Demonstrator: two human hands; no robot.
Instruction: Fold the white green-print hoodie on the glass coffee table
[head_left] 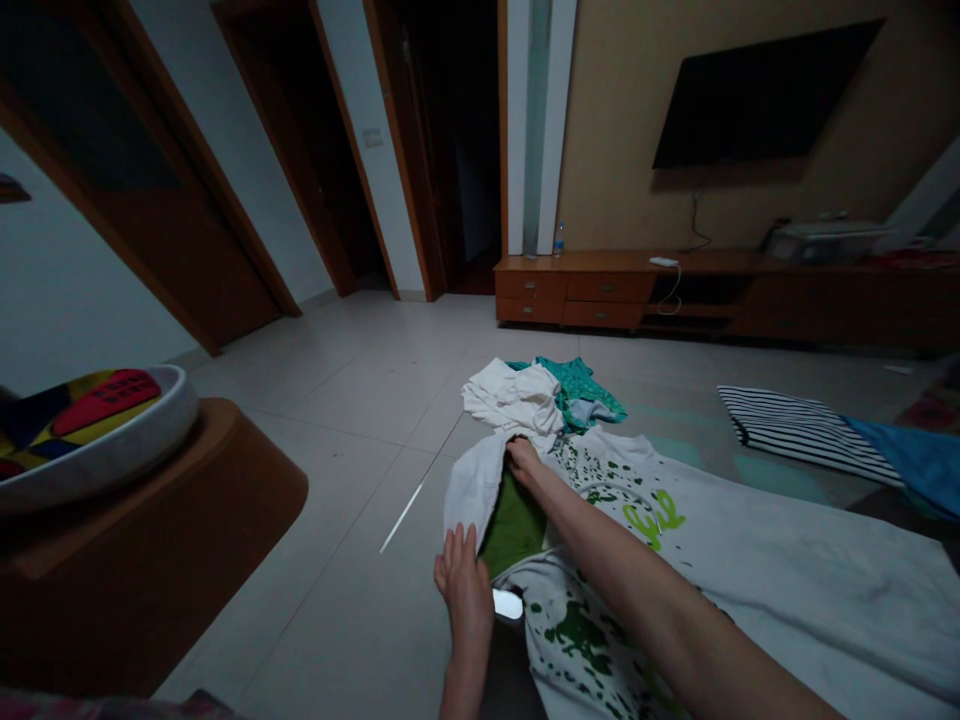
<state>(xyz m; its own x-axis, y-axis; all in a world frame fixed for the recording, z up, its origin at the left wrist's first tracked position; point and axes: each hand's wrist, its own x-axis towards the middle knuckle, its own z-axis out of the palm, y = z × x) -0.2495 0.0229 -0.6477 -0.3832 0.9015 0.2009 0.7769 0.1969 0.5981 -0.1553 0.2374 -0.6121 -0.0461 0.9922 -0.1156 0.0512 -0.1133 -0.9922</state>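
On the head feed I have the wearer's left hand (465, 590) low and centre, and the right hand (523, 462) reaching forward along a long bare forearm. Both are working at a white garment (750, 570) with a splattered green print, spread out in front of the wearer. A green cloth (512, 525) shows in a long opening in that garment, bunched between the two hands.

The left grip looks loose: the fingers stand together and upright against the white fabric's edge, just beside the green cloth, but I can't tell from here whether they're pinching it. The right grip is curled at the far end of the green cloth, with the fingertips hidden under the white fabric, so I can't tell if it's clenched on anything. Just beside the left hand sits a small, bright white oblong (508, 604), too glared out for me to name.

Past the right hand lie a crumpled white cloth (514, 395) and a teal patterned cloth (581, 390), touching each other and the far edge of the garment. To the right are a black-and-white striped cloth (802, 430) and a blue cloth (904, 462), on a tiled floor (352, 400). At the left, a white bowl (150, 425) holding something colourful sits on a brown stool (150, 540). Farther off stands a low wooden cabinet (570, 290) under a wall-mounted television (757, 95).
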